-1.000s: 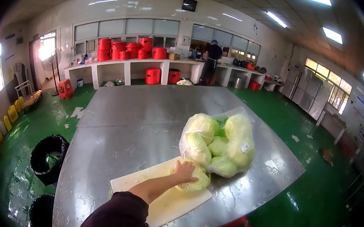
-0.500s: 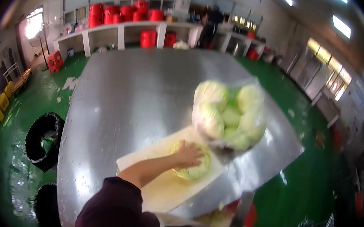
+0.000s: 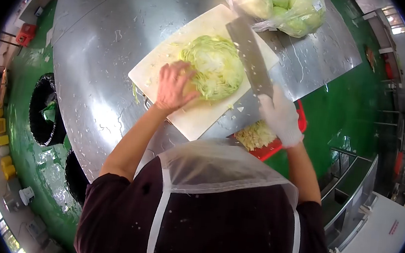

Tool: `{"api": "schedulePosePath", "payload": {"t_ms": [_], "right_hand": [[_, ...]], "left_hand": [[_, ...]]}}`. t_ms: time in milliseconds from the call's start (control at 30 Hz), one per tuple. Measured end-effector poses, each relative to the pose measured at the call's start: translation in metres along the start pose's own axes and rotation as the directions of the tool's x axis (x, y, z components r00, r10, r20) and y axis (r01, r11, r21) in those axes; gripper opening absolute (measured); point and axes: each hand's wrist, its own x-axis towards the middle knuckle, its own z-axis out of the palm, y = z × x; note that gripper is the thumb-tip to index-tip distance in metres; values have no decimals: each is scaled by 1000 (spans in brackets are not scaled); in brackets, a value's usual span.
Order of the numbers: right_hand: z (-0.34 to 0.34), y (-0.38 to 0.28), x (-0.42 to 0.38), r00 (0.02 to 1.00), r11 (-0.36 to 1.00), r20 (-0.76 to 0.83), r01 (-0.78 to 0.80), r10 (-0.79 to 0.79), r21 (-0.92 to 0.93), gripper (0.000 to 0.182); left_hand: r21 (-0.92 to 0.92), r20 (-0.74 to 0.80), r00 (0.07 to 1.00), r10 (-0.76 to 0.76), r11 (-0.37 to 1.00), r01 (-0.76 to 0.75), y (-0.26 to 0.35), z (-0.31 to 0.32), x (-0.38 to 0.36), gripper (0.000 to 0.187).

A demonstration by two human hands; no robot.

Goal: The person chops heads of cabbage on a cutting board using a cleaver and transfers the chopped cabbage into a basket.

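Observation:
A halved cabbage (image 3: 213, 68), its cut face up, lies on the white cutting board (image 3: 192, 120). My left hand (image 3: 174, 86) is bare, with its fingers apart, at the cabbage's left edge; whether the fingertips touch it is hard to tell. In a white glove, my right hand (image 3: 279, 115) grips the handle of a cleaver (image 3: 250, 55). The broad blade points up and left, over the board's right side beside the cabbage. Small cabbage bits stick to the blade.
A clear plastic bag of whole cabbages (image 3: 284, 10) sits on the steel table (image 3: 99, 29) beyond the board. Below my right hand, a red basket (image 3: 264, 154) holds chopped cabbage (image 3: 256, 134). Black-lined bins (image 3: 43, 111) stand on the left floor.
My view has tilted down. My left hand has moved from on top of the cabbage to its left edge. The cleaver has come up from low by the basket to beside the cabbage.

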Motion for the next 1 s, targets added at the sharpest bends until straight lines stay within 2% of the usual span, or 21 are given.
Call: {"api": "schedulePosePath", "payload": {"t_ms": [67,100,200,300,400,433,467,533,567,600,633,667,700,800,833,867,900,933,967,1000], "right_hand": [[2,4,18,990,968,-20,134,-142,-212,33],[4,5,23,978,929,-18,194,-210,-316,34],[-3,-5,33,989,919,5,137,-145,-370,36],[-3,3,34,990,951,-64,103,-128,-293,34],[0,12,37,1000,979,-13,-23,20,-204,31],[4,14,38,998,986,-5,-68,68,-153,30],[8,19,36,993,988,2,-114,114,-102,29],[11,27,32,978,977,29,-209,208,35,28],[15,28,28,966,958,59,-259,254,120,27],[19,28,24,950,929,99,-309,295,202,27],[20,24,21,945,926,117,-323,305,194,27],[17,15,17,938,923,138,-339,317,182,27],[16,11,14,930,919,159,-356,331,168,28],[34,48,20,956,961,142,-267,255,70,30],[34,50,20,970,978,123,-210,208,4,31],[32,49,20,981,986,107,-154,160,-64,31],[30,50,18,989,986,95,-97,110,-135,32],[30,53,14,992,984,88,-79,94,-161,32],[30,54,11,994,981,76,-60,75,-186,32],[31,55,9,996,977,68,-42,57,-211,32]], "left_hand": [[118,119,985,128,983,-142,12,-1,-2,70],[119,145,975,170,975,-188,15,-3,3,79],[127,235,938,256,949,-290,20,-4,5,80],[240,318,927,200,929,-283,34,-15,14,72],[361,295,911,290,849,-387,4,1,35,74],[118,180,945,273,948,-296,0,-1,44,71],[30,131,968,213,975,-219,-4,-2,50,65],[-157,51,995,87,985,-78,-10,-4,63,54],[-297,10,1000,-30,954,31,-4,-12,69,35],[-499,105,971,-216,833,239,-2,-19,73,33],[-646,238,897,-372,629,432,-2,-27,74,31],[-727,394,783,-481,359,586,0,-35,74,31],[-787,440,756,-484,199,585,8,-43,77,39],[-604,620,518,-589,62,794,-6,-44,72,49],[-491,587,459,-667,157,857,-36,-20,58,55],[-332,407,535,-740,426,842,-34,-18,54,57],[-106,221,634,-741,628,771,-30,-18,48,58],[159,53,741,-669,739,655,-24,-19,42,59],[221,-46,781,-623,756,617,-21,-23,39,63],[163,-15,888,-461,875,457,-23,-22,42,62]]}}
